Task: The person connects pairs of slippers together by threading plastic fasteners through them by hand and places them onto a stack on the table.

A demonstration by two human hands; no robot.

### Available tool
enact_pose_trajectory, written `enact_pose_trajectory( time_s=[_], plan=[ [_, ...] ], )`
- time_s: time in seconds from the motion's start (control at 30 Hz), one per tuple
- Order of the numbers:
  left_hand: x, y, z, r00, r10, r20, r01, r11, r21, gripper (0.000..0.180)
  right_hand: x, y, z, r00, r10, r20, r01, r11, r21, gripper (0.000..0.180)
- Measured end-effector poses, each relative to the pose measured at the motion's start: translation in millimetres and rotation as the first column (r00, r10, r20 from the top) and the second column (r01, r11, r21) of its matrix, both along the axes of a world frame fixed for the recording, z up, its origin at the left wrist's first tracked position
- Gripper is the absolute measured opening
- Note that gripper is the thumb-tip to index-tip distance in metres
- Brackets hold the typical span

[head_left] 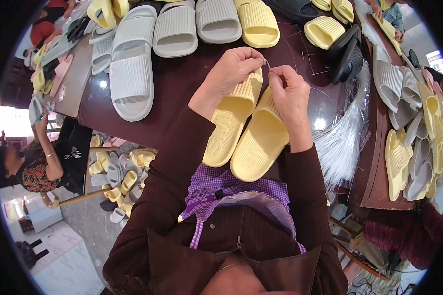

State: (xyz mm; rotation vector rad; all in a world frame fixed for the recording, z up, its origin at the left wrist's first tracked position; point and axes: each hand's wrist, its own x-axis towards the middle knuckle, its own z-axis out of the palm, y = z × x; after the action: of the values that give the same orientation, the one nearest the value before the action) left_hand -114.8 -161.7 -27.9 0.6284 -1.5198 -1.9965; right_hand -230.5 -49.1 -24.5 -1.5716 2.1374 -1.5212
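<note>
Brown sleeves and a purple checked apron fill the bottom of the view, close to the camera. Just past them, two yellow slippers lie side by side on the dark table, soles up, with their heels hanging over the near edge.

Both hands are up at the far ends of the slippers, very close together. The left hand pinches a thin needle between its fingertips. The right hand is pinched too, right beside the needle, and it seems to hold a fine thread, but that is too thin to see well. The left hand rests on the left slipper.

These slippers look soft, bendy and light, like foam. They would not break if dropped. I think the best place to grab one is the wide ribbed strap or the side edge. The needle is tiny and sharp, so it needs a tight pinch.

Beside the right hand lies a bunch of thin white plastic strings. Grey slippers and more yellow ones cover the far side of the table. Another person sits down on the left near a pile of slippers on the floor.
</note>
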Motion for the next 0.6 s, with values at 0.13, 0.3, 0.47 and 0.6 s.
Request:
enact_pose_trajectory(
  time_s=[0.13, 0.3, 0.47, 0.6],
  plan=[
    [0.2, -0.5, -0.2, 1.000, -0.006, -0.006, 0.006, 1.000, 0.017, 0.008, 2.1, 0.7, 1.9, 0.999, 0.004, 0.040, -0.005, 1.000, 0.021, 0.007],
    [-0.5, -0.5, -0.8, 1.000, -0.001, -0.011, 0.001, 1.000, 0.008, 0.008, 3.2, 0.9, 3.3, 1.000, 0.009, 0.030, -0.009, 1.000, -0.001, 0.007],
    [-0.4, 1.5, 1.4, 1.000, 0.001, 0.011, -0.001, 1.000, -0.025, 0.008, 2.9, 1.0, 4.1, 0.999, 0.015, 0.032, -0.015, 1.000, 0.006, 0.007],
    [0.2, 0.4, 0.1, 1.000, -0.020, 0.013, 0.020, 0.999, -0.025, 0.007, 2.5, 0.7, 2.4, 0.999, 0.032, -0.014, -0.032, 0.999, -0.027, 0.006]
  ],
)
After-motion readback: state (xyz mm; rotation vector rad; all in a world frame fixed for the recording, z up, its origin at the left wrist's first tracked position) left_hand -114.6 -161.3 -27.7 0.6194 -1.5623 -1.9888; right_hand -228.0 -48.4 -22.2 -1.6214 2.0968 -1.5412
